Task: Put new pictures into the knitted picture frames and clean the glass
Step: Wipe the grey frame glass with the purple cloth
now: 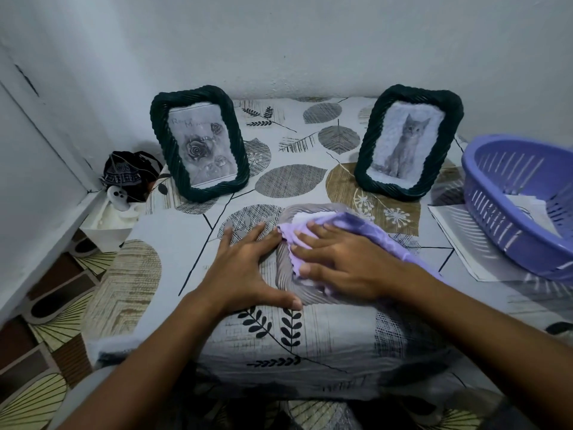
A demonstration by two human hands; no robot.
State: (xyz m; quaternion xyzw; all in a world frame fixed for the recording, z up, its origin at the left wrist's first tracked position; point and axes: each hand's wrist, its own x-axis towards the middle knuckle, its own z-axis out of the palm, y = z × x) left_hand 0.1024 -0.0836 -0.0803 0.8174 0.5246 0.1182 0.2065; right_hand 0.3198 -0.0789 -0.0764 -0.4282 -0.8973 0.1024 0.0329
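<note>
Grey frame point(283, 271) flat on bed centre, wiping underway; right hand point(338, 265) presses lilac cloth point(366, 226) on glass, fingers flat; left hand point(248, 268) spread, steadying frame edge; two dark frames point(198, 147) point(406, 141) upright behind, pictures in; likely last frame.

Dark green woven frames point(200, 147) point(408, 141); grey woven frame point(283, 274); lilac cloth point(369, 228); purple slatted basket point(521, 206); sheet point(173, 231) showing grey-brown leaf print.

left hand point(248, 268) flat, right hand point(335, 262) flat (fingers spread)
</note>
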